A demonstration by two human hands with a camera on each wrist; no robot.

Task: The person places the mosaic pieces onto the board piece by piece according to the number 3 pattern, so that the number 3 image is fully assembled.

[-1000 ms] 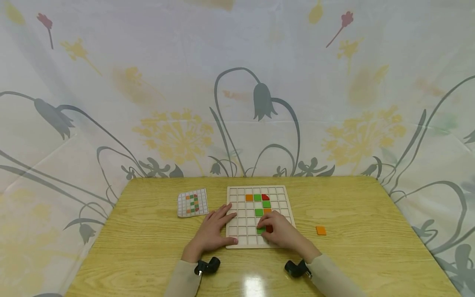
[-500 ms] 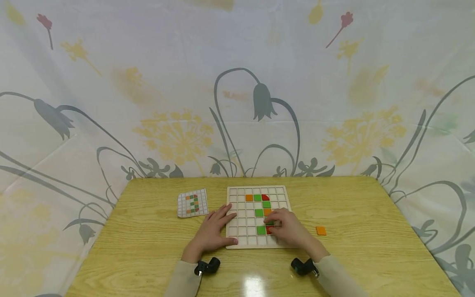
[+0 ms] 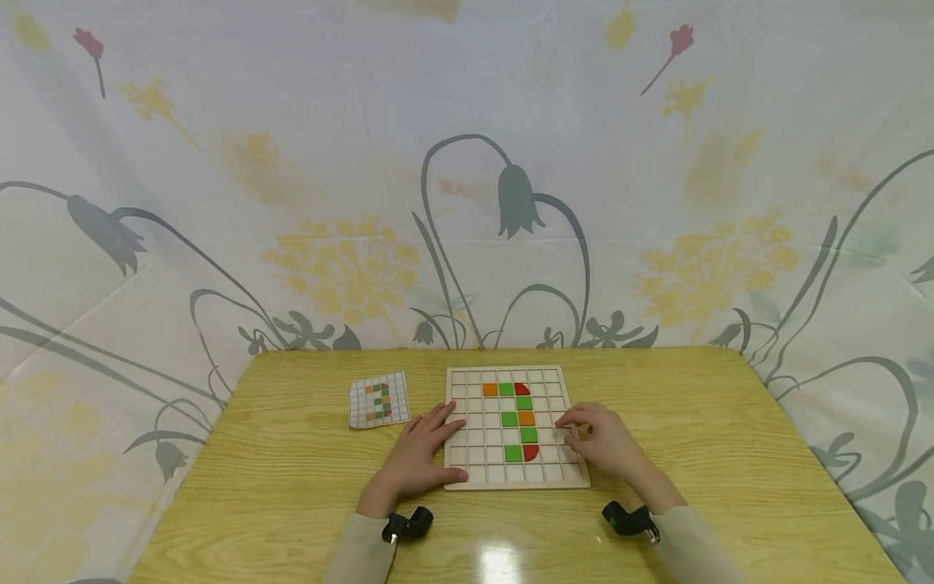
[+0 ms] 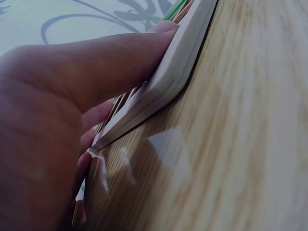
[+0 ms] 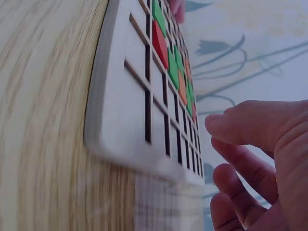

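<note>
The white grid board (image 3: 470, 474) lies on the table with coloured tiles in its cells. Its tiles include an orange square (image 3: 490, 390), a red quarter-round (image 3: 521, 389) at the top, a green square (image 3: 529, 435) and another red quarter-round (image 3: 531, 453) lower down. My left hand (image 3: 416, 458) rests along the board's left side, fingers spread, the thumb on its near corner. My right hand (image 3: 606, 442) hovers over the board's right edge with loosely bent fingers and nothing between them, as the right wrist view also shows.
A small pattern card (image 3: 379, 399) printed with a coloured grid lies left of the board. The wooden table (image 3: 292, 487) reaches back to a hanging cloth (image 3: 467, 203) with flower prints.
My right hand has let go of a green tile, now seated above the lower red one, and moved right. It now covers where a loose orange tile lay. The left hand has stayed still.
</note>
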